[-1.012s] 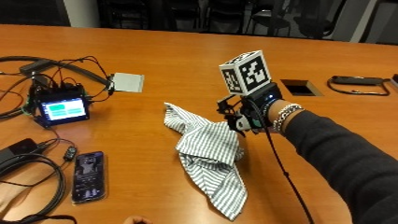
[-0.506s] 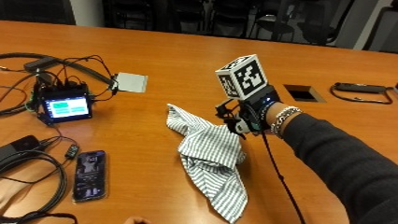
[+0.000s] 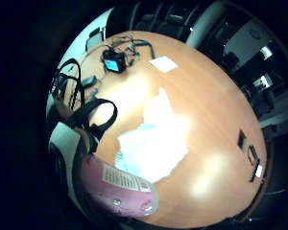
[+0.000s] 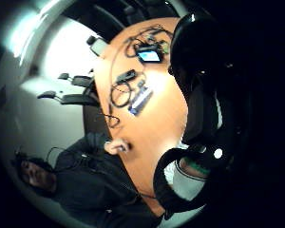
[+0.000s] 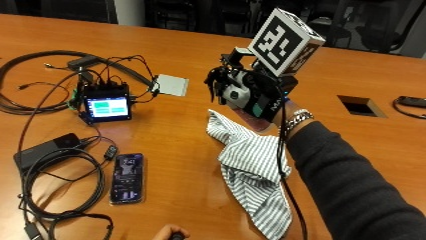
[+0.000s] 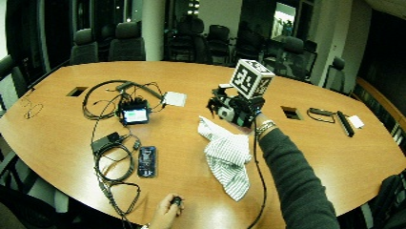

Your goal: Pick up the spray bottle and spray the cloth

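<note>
Glare patches on the table (image 3: pixel 216 172), dark surroundings.

I am wearing a black glove on my right hand (image 5: pixel 256 97). A crumpled white cloth with thin grey stripes (image 5: pixel 256 172) is lying on the orange-brown wooden table (image 5: pixel 180 45). A pink plastic bottle with a white label (image 3: pixel 120 189) is showing beside my palm.

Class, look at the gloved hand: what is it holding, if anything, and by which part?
A pink spray bottle, raised above the striped cloth; its labelled body lies against the palm, the exact grip hidden.
</note>
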`<state>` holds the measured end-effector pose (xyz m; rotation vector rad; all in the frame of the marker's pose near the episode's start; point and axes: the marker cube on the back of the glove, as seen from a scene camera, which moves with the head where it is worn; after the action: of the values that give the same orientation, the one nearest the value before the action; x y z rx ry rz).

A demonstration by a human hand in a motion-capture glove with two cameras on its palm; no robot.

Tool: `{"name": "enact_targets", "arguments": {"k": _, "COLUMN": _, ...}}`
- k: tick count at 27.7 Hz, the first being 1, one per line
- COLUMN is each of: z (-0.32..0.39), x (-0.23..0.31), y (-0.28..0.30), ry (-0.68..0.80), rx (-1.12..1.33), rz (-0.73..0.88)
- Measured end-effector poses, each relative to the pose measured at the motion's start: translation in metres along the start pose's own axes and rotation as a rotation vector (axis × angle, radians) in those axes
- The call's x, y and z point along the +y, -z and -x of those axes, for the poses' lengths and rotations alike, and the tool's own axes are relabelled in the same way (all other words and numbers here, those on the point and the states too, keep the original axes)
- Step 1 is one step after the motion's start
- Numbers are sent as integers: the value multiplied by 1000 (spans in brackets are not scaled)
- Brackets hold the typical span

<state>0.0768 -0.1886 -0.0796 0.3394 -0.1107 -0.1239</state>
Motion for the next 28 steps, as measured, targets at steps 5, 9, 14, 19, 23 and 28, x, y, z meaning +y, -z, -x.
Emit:
{"name": "enact_targets", "arguments": {"k": 5, "z": 18, "x": -10, "y": -16, "ry": 15, "rx": -157, "rz": -177}}
{"name": "enact_targets", "arguments": {"k": 9, "z": 10, "x": -9, "y": -37, "ry": -14, "rx": -262, "rz": -377}}
{"name": "enact_targets", "arguments": {"k": 14, "z": -2, "x": 5, "y": -74, "ry": -126, "rx": -382, "rz": -607}}
{"name": "enact_targets", "arguments": {"k": 19, "z": 5, "x": 20, "y": -113, "ry": -229, "rx": -483, "rz": -689}}
{"name": "enact_targets", "arguments": {"k": 23, "z": 11, "x": 28, "y": -124, "ry": -222, "rx": -526, "rz": -709}}
{"name": "enact_targets", "arguments": {"k": 28, "z": 17, "x": 32, "y": -120, "ry": -182, "rx": -557, "rz": -749}}
